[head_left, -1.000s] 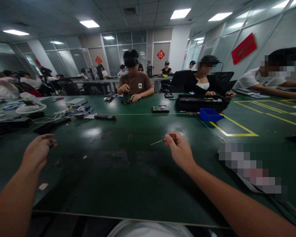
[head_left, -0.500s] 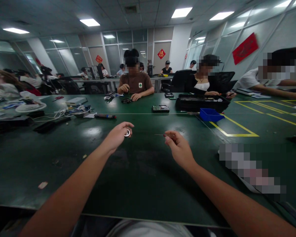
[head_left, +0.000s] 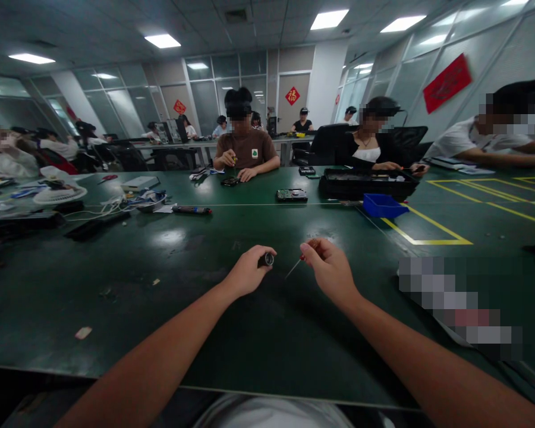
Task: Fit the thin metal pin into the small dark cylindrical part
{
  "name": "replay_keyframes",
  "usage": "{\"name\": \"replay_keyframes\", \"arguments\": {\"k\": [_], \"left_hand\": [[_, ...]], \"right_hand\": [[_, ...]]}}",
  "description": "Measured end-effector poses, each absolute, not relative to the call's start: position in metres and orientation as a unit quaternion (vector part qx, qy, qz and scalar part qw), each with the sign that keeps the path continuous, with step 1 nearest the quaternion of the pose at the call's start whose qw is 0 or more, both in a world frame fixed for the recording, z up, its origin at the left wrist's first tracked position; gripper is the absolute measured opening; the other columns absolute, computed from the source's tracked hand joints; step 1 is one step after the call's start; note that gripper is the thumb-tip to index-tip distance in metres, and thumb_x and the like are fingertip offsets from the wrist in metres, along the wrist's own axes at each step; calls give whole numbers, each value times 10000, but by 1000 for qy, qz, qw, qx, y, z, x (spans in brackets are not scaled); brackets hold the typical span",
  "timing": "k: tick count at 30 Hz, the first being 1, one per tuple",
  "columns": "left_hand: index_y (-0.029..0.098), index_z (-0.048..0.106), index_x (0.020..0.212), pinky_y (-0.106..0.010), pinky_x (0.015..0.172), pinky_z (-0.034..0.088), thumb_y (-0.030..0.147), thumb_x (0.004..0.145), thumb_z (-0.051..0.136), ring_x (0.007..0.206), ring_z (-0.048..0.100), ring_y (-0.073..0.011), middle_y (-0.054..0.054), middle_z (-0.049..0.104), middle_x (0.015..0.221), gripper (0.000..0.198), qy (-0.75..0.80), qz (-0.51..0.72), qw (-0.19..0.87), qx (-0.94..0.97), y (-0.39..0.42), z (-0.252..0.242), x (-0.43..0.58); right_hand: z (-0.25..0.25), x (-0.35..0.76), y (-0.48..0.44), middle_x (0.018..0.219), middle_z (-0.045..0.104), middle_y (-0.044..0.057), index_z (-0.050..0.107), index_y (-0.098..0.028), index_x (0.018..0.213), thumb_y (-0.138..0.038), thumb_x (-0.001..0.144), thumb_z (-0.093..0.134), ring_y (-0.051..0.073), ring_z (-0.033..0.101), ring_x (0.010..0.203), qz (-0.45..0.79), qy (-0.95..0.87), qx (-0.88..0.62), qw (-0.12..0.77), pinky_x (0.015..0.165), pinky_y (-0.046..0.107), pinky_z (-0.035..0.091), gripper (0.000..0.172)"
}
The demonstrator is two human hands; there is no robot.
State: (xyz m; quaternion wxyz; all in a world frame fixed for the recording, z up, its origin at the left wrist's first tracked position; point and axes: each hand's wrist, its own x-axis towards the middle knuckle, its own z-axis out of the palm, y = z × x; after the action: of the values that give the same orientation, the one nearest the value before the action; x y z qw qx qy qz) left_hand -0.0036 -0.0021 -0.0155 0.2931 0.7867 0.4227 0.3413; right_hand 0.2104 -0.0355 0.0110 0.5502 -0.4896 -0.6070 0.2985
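My left hand point(head_left: 248, 272) is closed round a small dark cylinder point(head_left: 268, 259) whose round, silver-rimmed end faces right. What kind of part this is I cannot make out. Across a short gap, my right hand point(head_left: 332, 266) pinches a thin screwdriver point(head_left: 294, 267) by its red handle, which the fingers mostly hide. Its slim metal shaft slants down to the left, with the tip apart from the cylinder. Both hands are held above the green table point(head_left: 232, 345).
Further back lie a hard drive point(head_left: 291, 195), a blue bin point(head_left: 383, 206), a black tray point(head_left: 368, 185) and a pen-like tool point(head_left: 191, 210). Cables and a white fan point(head_left: 60, 195) are on the left. A blurred-out item point(head_left: 455, 309) lies right. Co-workers sit opposite.
My left hand has moved right and slightly down, turning the cylinder's end into view. The screwdriver has swung from nearly level to tip-down in my right hand.
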Motion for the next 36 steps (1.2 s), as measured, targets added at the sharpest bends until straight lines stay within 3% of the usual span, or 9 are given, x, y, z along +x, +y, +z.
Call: {"name": "replay_keyframes", "arguments": {"k": [6,9,20,26,30,32,36], "left_hand": [[228,667,1213,-474,1087,401,77,800,701,1223,583,-284,-118,657,1274,441,443,375,288,762,2,-12,-9],[204,681,1195,-451,1080,416,103,804,725,1202,601,-275,-109,679,1255,406,451,373,281,760,1,-12,-8],[248,678,1215,-402,1042,437,167,840,725,1151,627,-234,-38,704,1208,386,431,365,245,788,-2,-10,-7],[240,681,1207,-410,1011,447,178,835,741,1121,630,-241,-47,707,1179,383,436,349,224,799,-5,-5,-7],[234,682,1207,-422,1007,440,189,837,746,1126,625,-249,-55,708,1190,378,432,335,209,811,-5,-5,-8],[236,680,1214,-432,1006,437,194,844,740,1136,620,-253,-57,708,1197,377,431,330,204,815,-5,-5,-8],[248,676,1221,-487,1038,410,215,857,727,1138,613,-262,-56,706,1210,369,440,321,193,816,-5,-6,-9]], "right_hand": [[6,212,-31,815,723,49,673,-203,968,-431,866,651,204,674,744,351,-558,-445,606,736,380,546,251],[4,211,-30,842,738,57,679,-205,974,-440,861,671,211,692,765,360,-562,-439,602,750,390,561,261],[9,210,-33,829,746,59,683,-199,950,-486,861,669,215,706,769,327,-590,-462,576,726,365,554,301],[16,212,-39,590,627,10,633,-204,695,-530,834,686,167,572,545,229,-628,-538,514,536,303,420,358],[14,213,-37,792,718,43,665,-199,927,-415,866,631,193,652,677,259,-645,-492,524,633,324,492,227],[13,213,-36,822,726,45,667,-205,951,-387,879,601,202,672,723,267,-656,-489,509,664,328,502,206],[15,213,-36,610,650,13,695,-202,913,-507,962,461,189,628,583,287,-657,-524,460,574,312,457,387]]}}
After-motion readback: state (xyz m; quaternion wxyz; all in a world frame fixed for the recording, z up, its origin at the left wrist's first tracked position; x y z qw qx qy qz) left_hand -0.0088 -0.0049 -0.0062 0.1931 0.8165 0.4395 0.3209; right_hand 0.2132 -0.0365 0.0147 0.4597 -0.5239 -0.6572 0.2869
